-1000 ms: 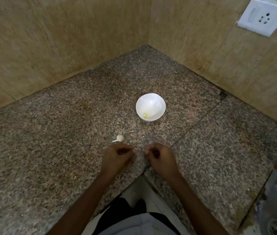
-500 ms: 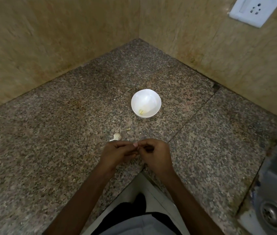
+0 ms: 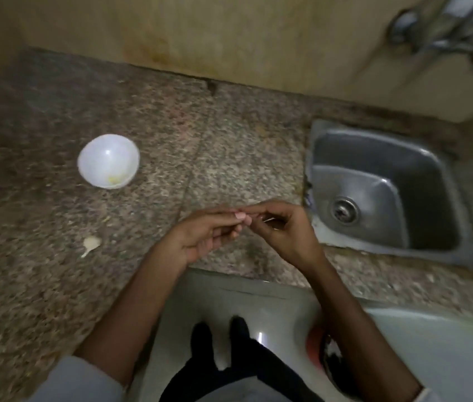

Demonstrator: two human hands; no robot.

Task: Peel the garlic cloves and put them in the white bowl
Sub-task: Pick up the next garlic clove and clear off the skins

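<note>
Both hands have swung right, toward the sink (image 3: 374,152). Fingertips meet: the right hand (image 3: 287,230) pinches a pale sliver (image 3: 268,219), likely skin; whether the left hand (image 3: 203,236) holds a clove I cannot tell. Left of the grip lies the garlic (image 3: 91,244), light, papery, best nipped at its tail; farther left, the white bowl (image 3: 104,155).

The view has swung right: the wall socket is gone, and a steel sink (image 3: 374,158) and a tap (image 3: 432,33) have come in to the right of the white bowl (image 3: 99,158). Both hands have left their spot just in front of the bowl and now meet well to its right. The left hand (image 3: 209,236) has uncurled, palm showing. The right hand (image 3: 284,230) pinches a thin pale sliver (image 3: 268,219).
</note>
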